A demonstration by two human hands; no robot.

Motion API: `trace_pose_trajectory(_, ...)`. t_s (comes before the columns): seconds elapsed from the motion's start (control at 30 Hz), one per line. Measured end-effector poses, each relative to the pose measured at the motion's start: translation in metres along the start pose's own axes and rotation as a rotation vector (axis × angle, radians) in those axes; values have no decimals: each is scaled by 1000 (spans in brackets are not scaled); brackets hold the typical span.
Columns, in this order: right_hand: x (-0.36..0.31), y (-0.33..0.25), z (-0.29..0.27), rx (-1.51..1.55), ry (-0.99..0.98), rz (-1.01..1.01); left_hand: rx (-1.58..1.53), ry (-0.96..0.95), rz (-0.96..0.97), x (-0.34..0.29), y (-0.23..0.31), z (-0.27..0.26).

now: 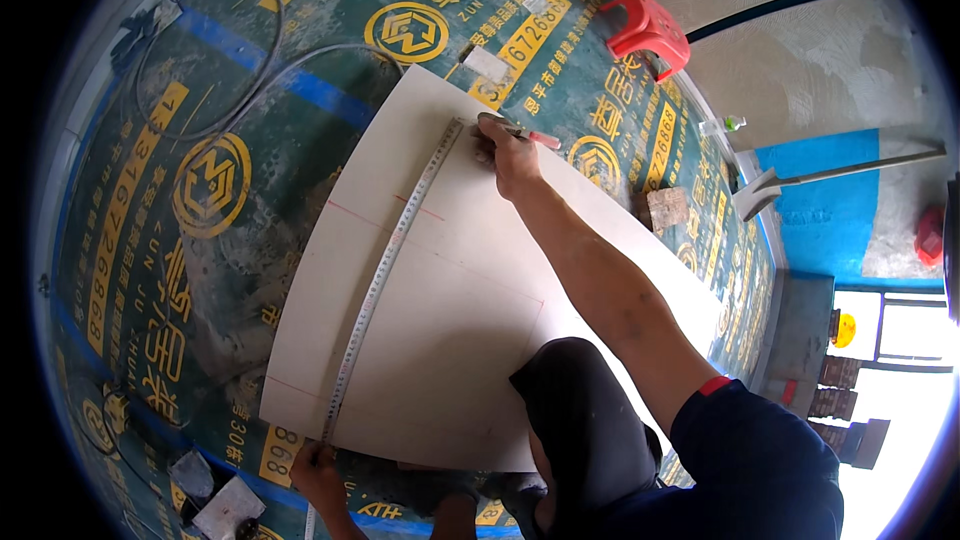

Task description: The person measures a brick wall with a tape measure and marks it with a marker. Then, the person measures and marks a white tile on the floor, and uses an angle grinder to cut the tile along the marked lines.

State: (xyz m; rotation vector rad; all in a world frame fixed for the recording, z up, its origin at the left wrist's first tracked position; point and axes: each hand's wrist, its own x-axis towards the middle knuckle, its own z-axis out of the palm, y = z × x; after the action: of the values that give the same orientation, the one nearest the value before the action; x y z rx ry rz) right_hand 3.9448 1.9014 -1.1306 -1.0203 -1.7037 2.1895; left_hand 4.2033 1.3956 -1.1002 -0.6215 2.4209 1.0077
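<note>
A large pale flat board [450,340] lies on the covered floor, marked with thin reddish lines. A measuring tape [372,290] stretches across it from the near left edge toward the far edge. My left hand [318,478] is closed on the tape at the near edge, and more of the tape hangs below it. My right hand [512,158] is closed around a red pen [543,139] by the tape's far end. That hand rests over the board; its fingertips are partly hidden. My bent knee [580,400] is over the board's near side.
Green printed floor sheeting [300,170] surrounds the board. A dark cable [275,50] loops at far left. A red plastic stool [648,35], a brick-like block [667,209] and a long-handled shovel [765,192] are to the right. A grey box-like object [228,508] lies near left.
</note>
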Motion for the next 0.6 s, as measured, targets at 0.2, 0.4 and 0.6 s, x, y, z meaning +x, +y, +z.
trace_pose_trajectory(0.2,-1,-3,4,-74,-12,1,6,2,-14,0,1,0)
trace_pose_trajectory(0.4,1,-3,21,-15,18,47,9,5,57,10,-16,-4)
trace_pose_trajectory(0.6,1,-4,26,-23,1,24,-34,26,36,19,1,-13)
